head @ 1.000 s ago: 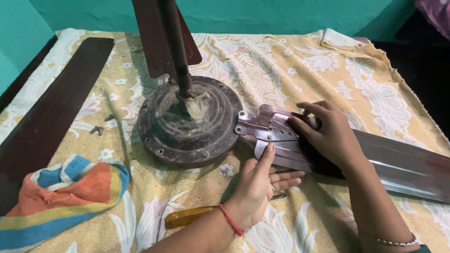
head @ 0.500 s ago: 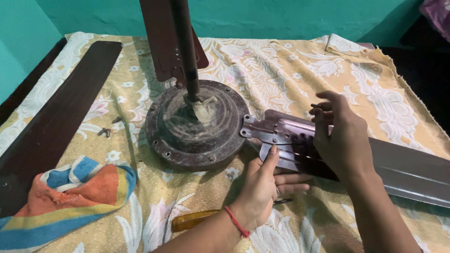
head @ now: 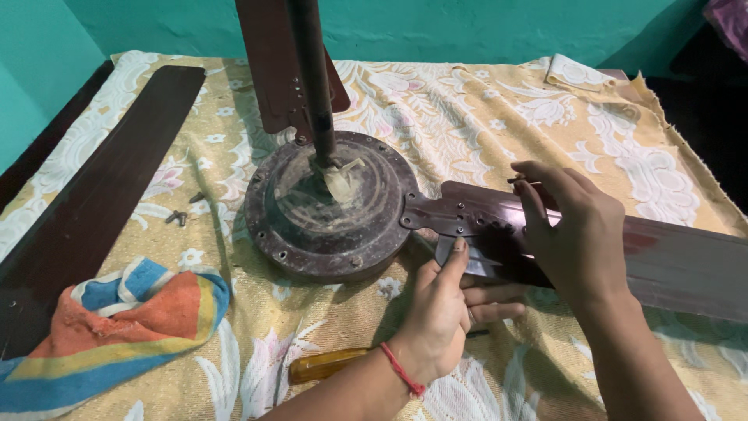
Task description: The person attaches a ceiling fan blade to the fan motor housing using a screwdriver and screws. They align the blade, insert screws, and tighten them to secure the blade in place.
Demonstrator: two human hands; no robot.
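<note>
**Blade bracket held at the motor housing: both hands engaged**

Your left hand [head: 446, 312] lies under and against the near edge of the fan blade [head: 608, 249], index finger pointing up onto the metal bracket [head: 444, 218], the other fingers curled beneath; it supports rather than clamps. Your right hand [head: 573, 234] is cupped over the blade just beyond the bracket, fingers arched and pressing down. A small dark item shows at its fingertips, too small to identify.

The bracket end of the blade meets the right rim of the round motor housing [head: 327, 206], which sits on the floral cloth [head: 467, 101] with its downrod [head: 312, 78] rising out of view. The blade runs off to the right.

Around the work: a second blade [head: 93, 195] lies flat at the left, a third [head: 273, 70] stands behind the rod, loose screws [head: 178, 217] rest on the cloth left of the housing, a striped rag [head: 125, 327] lies at the near left, and an amber screwdriver handle [head: 323, 365] sits under your left forearm.

Risks, in my judgement: the long blade overhangs to the right, so any slack in either hand could let it lever down and pull the bracket off its holes. The screws lie out of reach of both occupied hands and could be lost in the patterned cloth. The forearm may knock the screwdriver.
</note>
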